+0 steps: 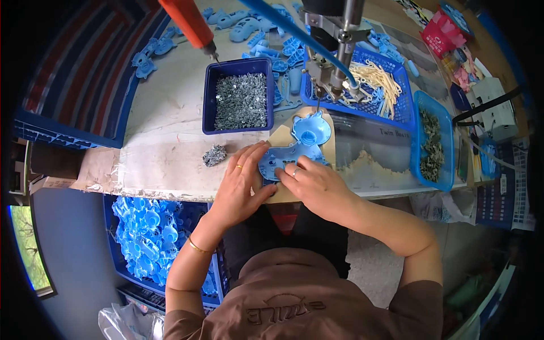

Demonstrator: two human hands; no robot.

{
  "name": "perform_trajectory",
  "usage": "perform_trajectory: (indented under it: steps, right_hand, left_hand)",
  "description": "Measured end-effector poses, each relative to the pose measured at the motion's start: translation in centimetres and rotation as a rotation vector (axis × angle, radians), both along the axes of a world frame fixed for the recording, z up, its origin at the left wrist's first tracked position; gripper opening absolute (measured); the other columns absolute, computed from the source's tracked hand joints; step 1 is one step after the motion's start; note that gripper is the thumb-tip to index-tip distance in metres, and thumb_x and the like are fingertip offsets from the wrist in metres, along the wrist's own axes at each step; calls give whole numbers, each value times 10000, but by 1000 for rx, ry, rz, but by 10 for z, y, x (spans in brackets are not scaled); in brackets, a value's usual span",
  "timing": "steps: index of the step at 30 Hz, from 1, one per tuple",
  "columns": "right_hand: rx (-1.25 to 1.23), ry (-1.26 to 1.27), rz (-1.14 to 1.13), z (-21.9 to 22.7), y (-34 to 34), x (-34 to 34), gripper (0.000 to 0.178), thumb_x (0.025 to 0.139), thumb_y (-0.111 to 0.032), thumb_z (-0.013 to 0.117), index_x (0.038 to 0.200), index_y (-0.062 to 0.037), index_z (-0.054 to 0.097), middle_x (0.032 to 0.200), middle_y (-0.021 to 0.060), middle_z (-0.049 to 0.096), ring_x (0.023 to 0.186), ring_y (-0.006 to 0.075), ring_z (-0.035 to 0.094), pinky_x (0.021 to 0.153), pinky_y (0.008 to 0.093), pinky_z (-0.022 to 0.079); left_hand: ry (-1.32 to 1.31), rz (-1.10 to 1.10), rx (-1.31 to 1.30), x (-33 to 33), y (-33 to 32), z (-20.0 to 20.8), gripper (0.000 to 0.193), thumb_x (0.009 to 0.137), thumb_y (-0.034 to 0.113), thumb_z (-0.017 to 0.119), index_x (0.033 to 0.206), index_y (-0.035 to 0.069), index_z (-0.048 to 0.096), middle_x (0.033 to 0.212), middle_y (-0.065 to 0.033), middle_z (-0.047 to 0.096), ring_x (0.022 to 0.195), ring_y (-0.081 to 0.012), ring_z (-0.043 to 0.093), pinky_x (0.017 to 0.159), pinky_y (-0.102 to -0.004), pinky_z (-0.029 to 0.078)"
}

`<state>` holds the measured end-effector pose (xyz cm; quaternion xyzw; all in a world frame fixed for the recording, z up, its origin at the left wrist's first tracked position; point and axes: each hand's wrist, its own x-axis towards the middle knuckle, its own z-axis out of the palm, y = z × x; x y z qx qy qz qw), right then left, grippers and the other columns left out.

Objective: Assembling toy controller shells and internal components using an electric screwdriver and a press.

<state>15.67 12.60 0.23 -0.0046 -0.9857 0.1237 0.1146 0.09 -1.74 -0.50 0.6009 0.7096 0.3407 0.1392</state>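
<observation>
A light blue plastic toy shell, hollow side up with a round cup in its upper part, lies on a tan board at the table's front edge. My left hand grips the shell's left side, fingers along its rim and thumb near the lower edge. Over the shell's lower part, my right hand has its fingers bent and pressed together inside it. Whatever those fingertips pinch is hidden. The metal head of a machine stands just beyond the shell, its thin tip close to the shell's top.
A dark blue bin of small metal screws sits left, below a hanging red screwdriver. Nearer lies a small screw pile. Right are a basket with cream plastic pieces and a blue tray. A crate of blue parts stands lower left.
</observation>
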Motion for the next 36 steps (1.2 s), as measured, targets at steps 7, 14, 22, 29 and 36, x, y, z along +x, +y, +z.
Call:
perform_trajectory:
  steps: [7,14,22,29,36]
  right_hand:
    - [-376,-147,182,7,31,4,264,891,-137,579,1137,-63,642,1076,91,618,1016,265,595,831,374,500]
    - [-20,-85,-728,15,200,19,100,818,-101,630,892,-70,689,866,119,688,810,301,658,711,392,517]
    - [-69,40,-425,-36,219,-28,114,777,-102,619,848,-107,707,881,124,691,846,316,659,742,422,518]
    - [-423,-61,-719,-22,203,-56,138,740,-50,615,858,-44,686,900,215,643,903,341,649,738,428,520]
    - [273,-184,-436,-35,220,-35,87,773,-56,618,829,-40,682,1012,140,624,941,315,636,767,433,532]
  left_hand:
    - [222,-21,34,11,12,-2,589,788,158,699,1314,15,475,1306,-153,515,1197,-358,477,1014,-428,390]
    - [262,-12,-17,17,13,9,526,785,123,700,1272,32,521,1282,-140,516,1176,-347,484,1011,-430,393]
    - [276,7,-66,19,16,12,443,819,118,667,1240,39,553,1277,-167,504,1176,-368,471,1006,-439,396]
    - [284,7,-58,18,13,10,424,825,122,664,1228,37,562,1284,-171,496,1179,-371,468,1007,-442,396]
    - [289,-4,-65,21,15,13,411,825,124,665,1214,33,570,1276,-168,499,1183,-367,466,1008,-447,394]
